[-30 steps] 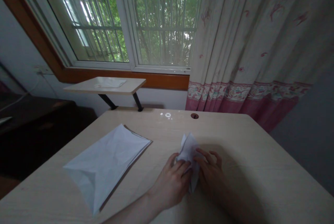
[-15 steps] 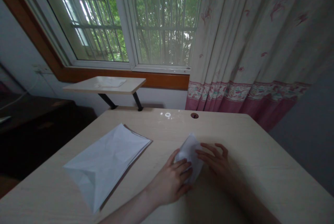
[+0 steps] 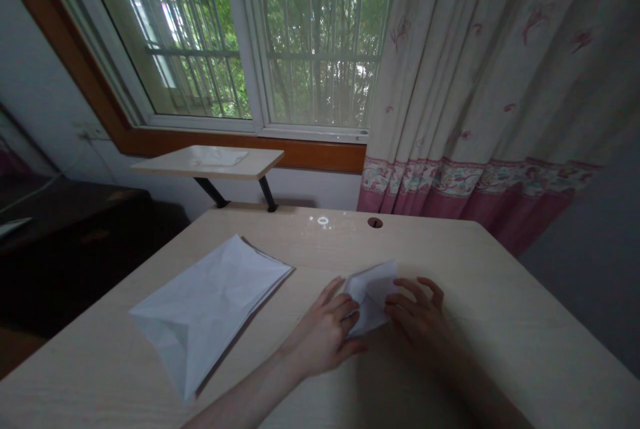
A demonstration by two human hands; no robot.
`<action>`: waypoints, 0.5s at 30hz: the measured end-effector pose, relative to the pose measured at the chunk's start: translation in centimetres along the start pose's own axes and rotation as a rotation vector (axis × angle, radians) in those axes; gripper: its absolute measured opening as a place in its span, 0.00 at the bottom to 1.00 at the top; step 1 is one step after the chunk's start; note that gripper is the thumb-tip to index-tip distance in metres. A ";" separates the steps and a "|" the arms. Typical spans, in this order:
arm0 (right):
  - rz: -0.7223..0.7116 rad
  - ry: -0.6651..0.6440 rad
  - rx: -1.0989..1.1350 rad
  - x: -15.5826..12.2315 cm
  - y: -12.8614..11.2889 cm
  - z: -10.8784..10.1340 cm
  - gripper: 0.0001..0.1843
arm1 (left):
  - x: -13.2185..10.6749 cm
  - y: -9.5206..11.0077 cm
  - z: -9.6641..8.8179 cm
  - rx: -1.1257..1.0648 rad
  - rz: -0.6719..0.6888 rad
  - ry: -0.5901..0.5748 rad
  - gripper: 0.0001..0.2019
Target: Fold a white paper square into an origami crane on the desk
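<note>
A small sheet of folded white paper (image 3: 371,290) lies on the desk between my hands, with a crease across its middle. My left hand (image 3: 327,332) grips the paper's left edge, its fingers curled over the near side and the thumb low by the bottom edge. At the right edge, my right hand (image 3: 417,314) pinches the paper between fingertips, with one finger raised. Part of the lower left of the paper is hidden under my left fingers.
To the left rests a stack of creased white paper (image 3: 215,305). A small raised shelf (image 3: 260,161) with a thin white item (image 3: 220,155) stands at the desk's (image 3: 310,375) back left. Near the back edge is a round cable hole (image 3: 375,223). A curtain (image 3: 450,115) hangs behind.
The folded paper has turned clockwise, its top corner swinging to the right. My right fingers have shifted down its right edge, and my left hand has moved slightly left. The view has shifted a little.
</note>
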State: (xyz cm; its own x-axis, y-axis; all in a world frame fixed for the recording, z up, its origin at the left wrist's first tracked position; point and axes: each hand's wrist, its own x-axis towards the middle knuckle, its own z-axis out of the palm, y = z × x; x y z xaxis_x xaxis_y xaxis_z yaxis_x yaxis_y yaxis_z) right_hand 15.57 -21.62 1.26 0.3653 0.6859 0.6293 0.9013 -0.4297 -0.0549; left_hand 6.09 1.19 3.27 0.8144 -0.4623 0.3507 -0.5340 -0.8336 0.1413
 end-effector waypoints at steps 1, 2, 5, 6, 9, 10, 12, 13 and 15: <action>0.006 -0.006 0.016 0.0 0.0 0.0 0.06 | 0.0 0.0 0.0 -0.003 -0.014 -0.004 0.21; 0.009 -0.006 0.033 0.0 -0.1 0.0 0.06 | 0.0 0.0 0.0 -0.003 -0.026 -0.006 0.21; 0.010 -0.011 0.084 0.0 -0.2 0.0 0.07 | 0.0 -0.2 0.2 0.006 -0.025 0.008 0.19; 0.009 -0.008 0.097 0.0 -0.2 0.1 0.07 | -0.1 -0.3 0.3 0.009 -0.022 0.017 0.18; 0.029 0.000 0.117 0.1 -0.5 0.0 0.07 | -0.1 -0.8 0.8 0.002 -0.024 0.063 0.16; 0.040 0.002 0.124 0.1 -0.6 -0.1 0.07 | -0.2 -1.0 1.0 -0.007 -0.026 0.085 0.15; 0.057 0.004 0.147 0.2 -1.0 -0.2 0.06 | -0.2 -1.3 1.3 -0.032 -0.031 0.139 0.14; 0.061 0.009 0.161 0.2 -1.1 -0.2 0.05 | -0.2 -1.5 1.4 -0.045 -0.035 0.166 0.14; 0.061 0.016 0.181 0.2 -1.5 -0.2 0.04 | -0.2 -1.6 1.6 -0.072 -0.040 0.215 0.15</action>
State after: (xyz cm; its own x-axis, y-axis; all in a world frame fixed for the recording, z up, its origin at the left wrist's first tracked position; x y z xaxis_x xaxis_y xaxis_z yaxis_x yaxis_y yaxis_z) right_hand 14.28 -20.98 1.63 0.4182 0.6515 0.6329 0.9053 -0.3564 -0.2312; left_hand 7.15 2.12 1.52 0.7722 -0.3474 0.5320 -0.5231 -0.8229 0.2219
